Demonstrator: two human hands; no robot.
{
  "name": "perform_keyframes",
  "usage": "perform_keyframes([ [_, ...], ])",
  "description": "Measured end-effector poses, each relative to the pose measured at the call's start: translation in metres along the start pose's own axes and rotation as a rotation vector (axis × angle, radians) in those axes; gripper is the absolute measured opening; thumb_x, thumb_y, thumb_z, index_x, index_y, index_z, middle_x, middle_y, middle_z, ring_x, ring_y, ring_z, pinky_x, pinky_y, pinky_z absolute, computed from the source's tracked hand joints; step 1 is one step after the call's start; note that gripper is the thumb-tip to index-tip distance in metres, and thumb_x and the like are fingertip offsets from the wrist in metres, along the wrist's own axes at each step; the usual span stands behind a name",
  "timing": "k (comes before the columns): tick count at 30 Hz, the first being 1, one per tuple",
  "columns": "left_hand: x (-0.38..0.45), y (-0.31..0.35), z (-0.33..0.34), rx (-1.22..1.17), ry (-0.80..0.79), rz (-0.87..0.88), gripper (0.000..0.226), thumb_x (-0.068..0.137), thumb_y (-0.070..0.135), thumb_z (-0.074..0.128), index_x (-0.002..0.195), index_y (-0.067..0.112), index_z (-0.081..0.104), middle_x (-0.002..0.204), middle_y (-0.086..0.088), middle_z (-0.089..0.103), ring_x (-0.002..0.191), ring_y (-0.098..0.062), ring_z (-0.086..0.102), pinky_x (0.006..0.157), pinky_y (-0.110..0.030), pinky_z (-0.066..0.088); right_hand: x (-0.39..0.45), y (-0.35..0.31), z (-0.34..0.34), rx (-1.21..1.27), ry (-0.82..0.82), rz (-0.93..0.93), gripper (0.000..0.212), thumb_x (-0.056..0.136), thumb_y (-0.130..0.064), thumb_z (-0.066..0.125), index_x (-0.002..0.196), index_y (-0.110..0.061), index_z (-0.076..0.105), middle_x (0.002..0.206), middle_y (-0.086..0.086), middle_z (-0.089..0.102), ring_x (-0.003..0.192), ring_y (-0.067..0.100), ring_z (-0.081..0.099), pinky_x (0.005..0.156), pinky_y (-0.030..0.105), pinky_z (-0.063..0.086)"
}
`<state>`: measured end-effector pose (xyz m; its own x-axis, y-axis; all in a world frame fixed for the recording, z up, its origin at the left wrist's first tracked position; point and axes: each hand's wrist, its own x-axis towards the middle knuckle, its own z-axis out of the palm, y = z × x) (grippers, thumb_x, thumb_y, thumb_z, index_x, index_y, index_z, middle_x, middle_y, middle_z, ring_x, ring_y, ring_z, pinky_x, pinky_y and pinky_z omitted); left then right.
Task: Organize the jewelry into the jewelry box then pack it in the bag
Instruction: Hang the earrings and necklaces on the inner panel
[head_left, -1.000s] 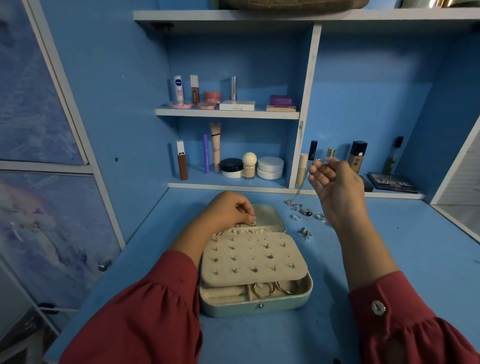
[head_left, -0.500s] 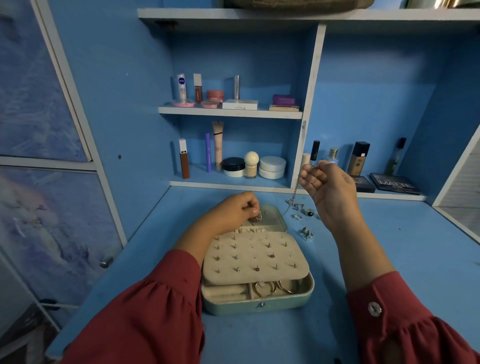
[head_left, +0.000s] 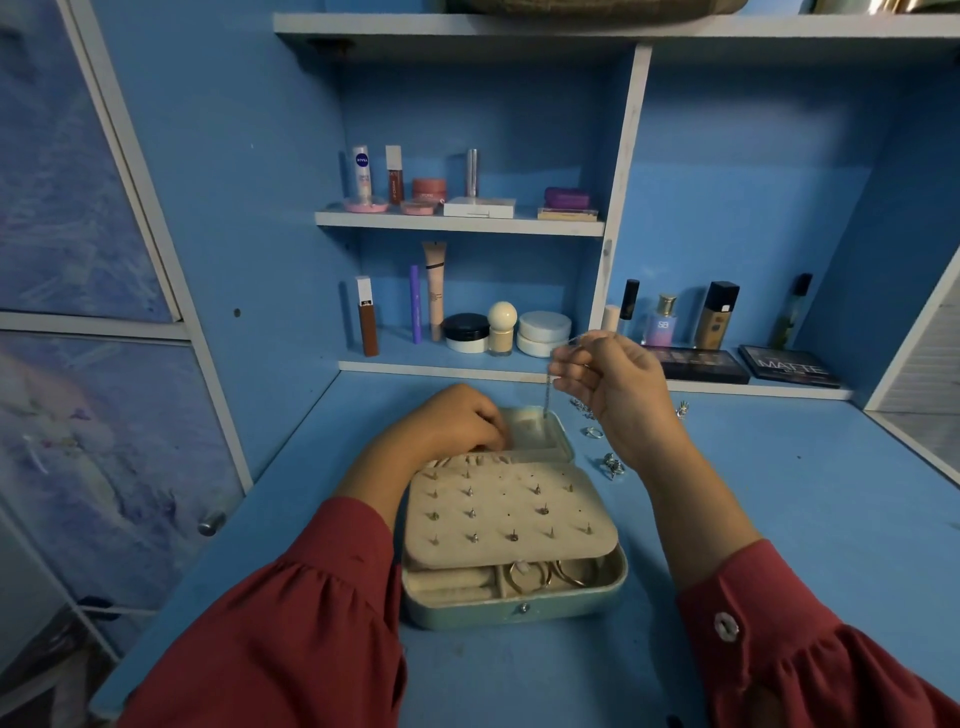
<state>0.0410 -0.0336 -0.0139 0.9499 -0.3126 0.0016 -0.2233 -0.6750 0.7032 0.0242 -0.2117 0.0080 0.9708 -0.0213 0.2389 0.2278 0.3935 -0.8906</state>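
Though curled fingers hide its hold, left hand on jewelry box; right hand pinching chain.

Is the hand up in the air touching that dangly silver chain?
Touching. The head view shows the right hand pinching the chain in its curled fingers, and the chain hangs straight down toward the jewelry box.

Bare worktop lies right of the jewelry box — loose rings clutter the far side, cosmetics bottles lining the back.
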Motion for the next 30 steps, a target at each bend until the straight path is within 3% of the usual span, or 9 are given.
perform_keyframes([
  [5, 0.001, 0.001, 0.002, -0.106, 0.013, 0.028, 0.027, 0.083, -0.002, 0.062, 0.089, 0.023, 0.066, 0.093, -0.004, 0.069, 0.092, -0.024, 0.065, 0.084, -0.033, 0.051, -0.004, 0.01, 0.009, -0.144, -0.082, 0.031, 0.017, 0.099, -0.008, 0.044, 0.086, -0.007, 0.055, 0.073, 0.007, 0.072, 0.068, 0.018, 0.069, 0.065, 0.026, 0.057],
  [9, -0.001, 0.004, 0.009, -0.042, -0.103, 0.035, 0.025, 0.087, 0.012, 0.065, 0.109, 0.024, 0.063, 0.08, 0.008, 0.058, 0.074, -0.009, 0.058, 0.069, -0.021, 0.046, -0.005, 0.009, 0.012, -0.125, -0.088, 0.029, 0.016, 0.099, -0.008, 0.044, 0.087, -0.006, 0.055, 0.073, 0.007, 0.071, 0.068, 0.018, 0.069, 0.065, 0.026, 0.057],
  [11, -0.001, 0.004, 0.011, -0.023, -0.084, 0.071, 0.018, 0.087, 0.025, 0.068, 0.104, 0.029, 0.064, 0.078, 0.007, 0.057, 0.07, -0.007, 0.055, 0.068, -0.022, 0.044, -0.005, 0.008, 0.012, -0.099, -0.087, 0.027, 0.016, 0.099, -0.008, 0.044, 0.087, -0.006, 0.055, 0.073, 0.008, 0.071, 0.068, 0.018, 0.069, 0.065, 0.026, 0.058],
  [13, 0.001, 0.004, 0.012, -0.035, -0.022, 0.082, 0.003, 0.088, 0.03, 0.066, 0.091, 0.032, 0.066, 0.083, 0.003, 0.064, 0.081, -0.015, 0.061, 0.076, -0.032, 0.049, -0.006, 0.008, 0.013, -0.086, -0.087, 0.02, 0.017, 0.099, -0.008, 0.044, 0.086, -0.006, 0.055, 0.073, 0.008, 0.071, 0.068, 0.018, 0.069, 0.064, 0.026, 0.057],
  [15, 0.001, 0.003, 0.01, -0.045, 0.036, 0.079, 0.005, 0.089, 0.024, 0.066, 0.086, 0.028, 0.067, 0.088, 0.002, 0.067, 0.09, -0.019, 0.062, 0.084, -0.036, 0.05, -0.006, 0.008, 0.013, -0.082, -0.088, 0.014, 0.018, 0.099, -0.007, 0.044, 0.085, -0.006, 0.055, 0.072, 0.007, 0.071, 0.068, 0.018, 0.069, 0.063, 0.025, 0.056],
  [18, 0.003, -0.002, 0.005, 0.021, 0.026, 0.062, 0.019, 0.084, 0.008, 0.068, 0.097, 0.021, 0.069, 0.096, 0.0, 0.067, 0.094, -0.016, 0.062, 0.086, -0.029, 0.051, -0.004, 0.011, 0.01, -0.142, -0.074, 0.006, 0.016, 0.098, -0.007, 0.045, 0.085, -0.007, 0.054, 0.072, 0.006, 0.071, 0.067, 0.017, 0.068, 0.063, 0.025, 0.056],
  [23, -0.002, 0.003, 0.0, -0.389, 0.07, 0.134, 0.037, 0.078, -0.009, 0.068, 0.104, 0.017, 0.068, 0.101, -0.003, 0.071, 0.099, -0.015, 0.067, 0.089, -0.025, 0.053, -0.001, 0.022, 0.006, -0.464, -0.091, -0.002, 0.014, 0.095, -0.007, 0.049, 0.082, -0.011, 0.054, 0.074, 0.006, 0.07, 0.064, 0.016, 0.066, 0.055, 0.023, 0.049],
  [26, -0.004, 0.008, 0.002, -0.513, 0.127, 0.122, 0.018, 0.081, -0.003, 0.069, 0.095, 0.007, 0.071, 0.093, -0.01, 0.074, 0.092, -0.018, 0.071, 0.088, -0.024, 0.054, 0.002, 0.027, 0.005, -0.505, -0.08, -0.011, 0.015, 0.094, -0.007, 0.051, 0.08, -0.012, 0.055, 0.071, 0.007, 0.069, 0.059, 0.014, 0.063, 0.053, 0.022, 0.047],
  [30, -0.001, 0.006, 0.003, -0.433, 0.253, 0.067, 0.007, 0.081, 0.003, 0.072, 0.082, 0.01, 0.071, 0.075, -0.003, 0.072, 0.071, -0.006, 0.068, 0.074, -0.016, 0.052, 0.005, 0.034, -0.001, -0.64, -0.009, -0.011, 0.01, 0.092, -0.011, 0.057, 0.082, -0.015, 0.059, 0.076, 0.006, 0.07, 0.063, 0.012, 0.062, 0.063, 0.027, 0.05],
])
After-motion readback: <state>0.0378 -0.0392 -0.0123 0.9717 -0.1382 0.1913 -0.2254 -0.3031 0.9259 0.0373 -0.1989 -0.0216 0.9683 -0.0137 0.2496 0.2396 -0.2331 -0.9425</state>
